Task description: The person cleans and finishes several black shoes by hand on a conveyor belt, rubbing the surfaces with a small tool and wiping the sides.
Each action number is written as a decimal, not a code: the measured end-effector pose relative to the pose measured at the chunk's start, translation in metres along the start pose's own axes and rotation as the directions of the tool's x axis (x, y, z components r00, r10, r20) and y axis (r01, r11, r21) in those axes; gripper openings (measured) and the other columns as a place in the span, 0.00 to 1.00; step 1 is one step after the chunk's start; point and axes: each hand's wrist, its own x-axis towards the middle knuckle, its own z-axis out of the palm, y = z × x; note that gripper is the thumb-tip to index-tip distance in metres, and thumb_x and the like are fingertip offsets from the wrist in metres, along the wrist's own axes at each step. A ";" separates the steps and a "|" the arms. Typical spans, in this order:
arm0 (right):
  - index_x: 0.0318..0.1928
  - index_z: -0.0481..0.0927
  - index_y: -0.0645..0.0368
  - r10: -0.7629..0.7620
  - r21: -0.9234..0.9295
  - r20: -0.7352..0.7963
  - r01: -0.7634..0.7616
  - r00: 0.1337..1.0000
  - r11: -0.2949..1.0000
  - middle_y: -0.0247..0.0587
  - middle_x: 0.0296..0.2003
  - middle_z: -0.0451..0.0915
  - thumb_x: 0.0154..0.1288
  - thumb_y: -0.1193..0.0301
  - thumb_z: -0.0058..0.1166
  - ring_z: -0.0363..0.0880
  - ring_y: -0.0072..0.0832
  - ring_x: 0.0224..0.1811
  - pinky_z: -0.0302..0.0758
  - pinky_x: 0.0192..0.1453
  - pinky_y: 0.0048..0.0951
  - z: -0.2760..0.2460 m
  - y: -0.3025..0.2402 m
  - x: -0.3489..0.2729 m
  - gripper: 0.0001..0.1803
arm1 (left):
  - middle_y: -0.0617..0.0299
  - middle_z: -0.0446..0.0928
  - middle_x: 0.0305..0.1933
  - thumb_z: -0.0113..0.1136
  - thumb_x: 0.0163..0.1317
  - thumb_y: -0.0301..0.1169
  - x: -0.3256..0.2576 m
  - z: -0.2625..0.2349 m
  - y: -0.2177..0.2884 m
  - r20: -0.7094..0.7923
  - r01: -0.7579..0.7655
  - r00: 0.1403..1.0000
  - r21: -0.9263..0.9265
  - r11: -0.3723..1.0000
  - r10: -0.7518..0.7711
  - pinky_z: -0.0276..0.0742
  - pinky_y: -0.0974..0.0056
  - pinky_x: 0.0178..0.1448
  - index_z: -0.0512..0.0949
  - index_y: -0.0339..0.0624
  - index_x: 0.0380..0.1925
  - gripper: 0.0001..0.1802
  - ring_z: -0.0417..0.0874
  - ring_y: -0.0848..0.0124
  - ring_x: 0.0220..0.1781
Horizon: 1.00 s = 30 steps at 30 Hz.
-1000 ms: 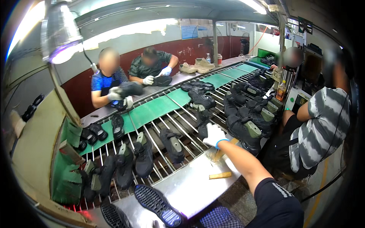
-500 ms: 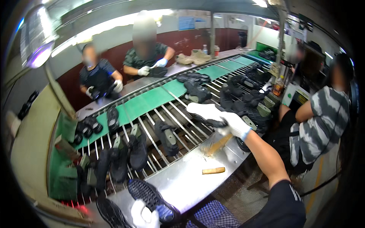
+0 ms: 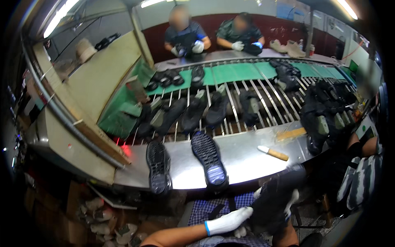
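A black shoe point(image 3: 273, 199) is held low in front of my body, over my blue checked apron. My left hand point(image 3: 230, 221), in a white knit glove with a blue cuff, is closed on its left side. Round its right side wraps my right hand point(image 3: 291, 202), also white-gloved and mostly hidden behind the shoe. On the metal ledge ahead, a black shoe bottom point(image 3: 158, 166) lies sole up beside another black sole point(image 3: 209, 158) with a shiny bluish heel. To their right rests a short tool point(image 3: 274, 153) with a wooden handle and pale tip.
Several black shoes on green lasts point(image 3: 216, 109) lie on the roller rack behind the metal ledge point(image 3: 183, 168). More shoes point(image 3: 323, 117) are heaped at right, near a seated person point(image 3: 358, 181). Two gloved co-workers point(image 3: 187, 39) handle shoes across the green belt point(image 3: 234, 73).
The view has swung left and down. My right hand has brought a shoe from above the rack down to my lap. My left hand has left the soles and joined it on the shoe.
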 end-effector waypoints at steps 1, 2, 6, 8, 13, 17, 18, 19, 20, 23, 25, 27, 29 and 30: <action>0.78 0.65 0.67 0.016 -0.015 -0.029 -0.016 0.999 1.000 0.55 0.67 0.78 0.74 0.35 0.54 0.79 0.42 0.69 0.77 0.74 0.47 -0.003 0.007 0.001 0.52 | 0.48 0.88 0.44 0.47 0.81 0.61 -0.009 -0.001 0.010 0.185 0.254 0.946 0.095 0.962 -0.268 0.87 0.52 0.54 0.75 0.35 0.66 0.38 0.91 0.58 0.51; 0.78 0.65 0.67 0.045 -0.023 -0.052 -0.046 0.998 0.999 0.55 0.68 0.77 0.74 0.35 0.54 0.79 0.42 0.69 0.77 0.75 0.47 -0.009 0.015 -0.004 0.51 | 0.49 0.88 0.46 0.52 0.80 0.57 -0.021 -0.009 0.014 0.091 0.047 0.992 0.380 0.924 -0.088 0.86 0.54 0.57 0.79 0.37 0.61 0.32 0.91 0.57 0.51; 0.79 0.64 0.66 0.072 -0.070 -0.153 -0.083 0.986 0.994 0.55 0.69 0.75 0.76 0.38 0.52 0.77 0.43 0.71 0.75 0.76 0.47 -0.029 0.046 -0.014 0.49 | 0.48 0.87 0.51 0.62 0.74 0.42 -0.012 -0.106 0.041 -0.212 -0.356 0.571 0.807 0.472 0.793 0.84 0.54 0.63 0.85 0.40 0.51 0.17 0.89 0.51 0.54; 0.79 0.64 0.65 0.081 -0.081 -0.213 -0.100 0.974 0.992 0.55 0.70 0.74 0.77 0.39 0.52 0.76 0.43 0.71 0.74 0.77 0.47 -0.038 0.068 -0.020 0.48 | 0.48 0.87 0.51 0.64 0.71 0.46 0.002 -0.152 0.089 -0.427 0.010 0.298 0.896 0.444 0.854 0.82 0.48 0.66 0.85 0.40 0.54 0.23 0.88 0.48 0.56; 0.80 0.63 0.63 0.118 -0.082 -0.255 -0.143 0.960 0.986 0.55 0.73 0.72 0.80 0.42 0.50 0.74 0.44 0.73 0.72 0.79 0.47 -0.036 0.112 -0.020 0.45 | 0.43 0.88 0.53 0.68 0.65 0.57 0.042 -0.292 0.085 -0.806 0.521 0.405 0.591 0.616 0.431 0.78 0.46 0.70 0.87 0.35 0.54 0.34 0.87 0.45 0.59; 0.81 0.62 0.62 0.060 -0.206 -0.201 -0.102 0.978 0.973 0.54 0.74 0.70 0.82 0.44 0.49 0.73 0.45 0.74 0.70 0.80 0.46 -0.037 0.097 -0.006 0.43 | 0.57 0.88 0.51 0.64 0.76 0.39 0.054 -0.269 0.096 -0.628 -0.670 0.631 -0.145 0.728 0.456 0.81 0.63 0.61 0.84 0.35 0.58 0.20 0.86 0.71 0.53; 0.82 0.62 0.62 0.044 -0.255 -0.201 -0.096 0.979 0.962 0.54 0.75 0.69 0.82 0.44 0.48 0.72 0.46 0.75 0.70 0.81 0.46 -0.041 0.091 -0.010 0.42 | 0.59 0.88 0.52 0.63 0.77 0.35 0.054 -0.239 0.105 -0.567 -0.644 0.658 -0.085 0.760 0.495 0.80 0.65 0.62 0.83 0.35 0.60 0.19 0.85 0.72 0.54; 0.82 0.61 0.61 0.039 -0.316 -0.183 -0.096 0.982 0.944 0.54 0.75 0.69 0.83 0.45 0.48 0.72 0.46 0.75 0.69 0.81 0.46 -0.043 0.083 -0.010 0.42 | 0.61 0.87 0.54 0.62 0.78 0.31 0.042 -0.200 0.117 -0.502 -0.620 0.686 -0.021 0.785 0.528 0.79 0.67 0.62 0.81 0.35 0.62 0.18 0.85 0.74 0.54; 0.82 0.61 0.61 0.046 -0.382 -0.153 -0.102 0.987 0.919 0.54 0.76 0.69 0.83 0.46 0.47 0.71 0.46 0.75 0.69 0.82 0.46 -0.047 0.076 -0.012 0.41 | 0.62 0.86 0.56 0.62 0.78 0.32 0.036 -0.166 0.116 -0.466 -0.607 0.690 0.045 0.793 0.554 0.78 0.65 0.65 0.81 0.34 0.63 0.19 0.83 0.73 0.56; 0.83 0.61 0.60 0.170 -0.475 -0.065 -0.181 0.983 0.861 0.54 0.77 0.67 0.85 0.47 0.46 0.70 0.47 0.76 0.67 0.83 0.46 -0.054 0.081 -0.028 0.39 | 0.49 0.81 0.69 0.58 0.78 0.27 0.014 -0.101 0.085 -0.417 -0.481 0.638 0.441 0.758 0.648 0.73 0.59 0.77 0.71 0.32 0.74 0.27 0.81 0.63 0.70; 0.83 0.60 0.59 0.372 0.166 -0.035 -0.361 0.928 0.918 0.54 0.78 0.66 0.86 0.47 0.44 0.69 0.47 0.77 0.67 0.83 0.46 -0.042 0.076 -0.041 0.39 | 0.45 0.77 0.74 0.56 0.77 0.24 0.024 -0.084 0.041 -0.341 -0.550 0.641 0.420 0.721 0.688 0.69 0.56 0.82 0.68 0.33 0.77 0.30 0.76 0.58 0.77; 0.83 0.59 0.62 0.458 0.441 -0.126 -0.364 0.880 0.821 0.55 0.82 0.62 0.83 0.43 0.48 0.65 0.47 0.82 0.65 0.86 0.52 -0.030 0.078 -0.052 0.44 | 0.45 0.77 0.74 0.55 0.75 0.20 0.027 -0.070 0.017 -0.224 -0.405 0.749 0.590 0.699 0.623 0.68 0.55 0.83 0.69 0.33 0.77 0.30 0.77 0.57 0.77; 0.82 0.61 0.63 0.437 0.423 -0.177 -0.332 0.882 0.843 0.53 0.79 0.67 0.84 0.43 0.48 0.71 0.44 0.79 0.69 0.84 0.48 -0.031 0.100 -0.073 0.43 | 0.45 0.77 0.73 0.64 0.74 0.24 0.026 -0.066 0.003 -0.195 -0.535 0.757 0.362 0.763 0.623 0.69 0.55 0.82 0.70 0.33 0.76 0.32 0.77 0.58 0.76; 0.81 0.63 0.64 0.442 0.382 -0.196 -0.347 0.875 0.856 0.52 0.77 0.70 0.83 0.42 0.48 0.73 0.43 0.77 0.70 0.83 0.46 -0.042 0.110 -0.081 0.43 | 0.46 0.77 0.74 0.71 0.69 0.27 0.026 -0.068 -0.001 -0.151 -0.587 0.729 0.364 0.723 0.668 0.69 0.54 0.82 0.70 0.33 0.75 0.36 0.77 0.58 0.76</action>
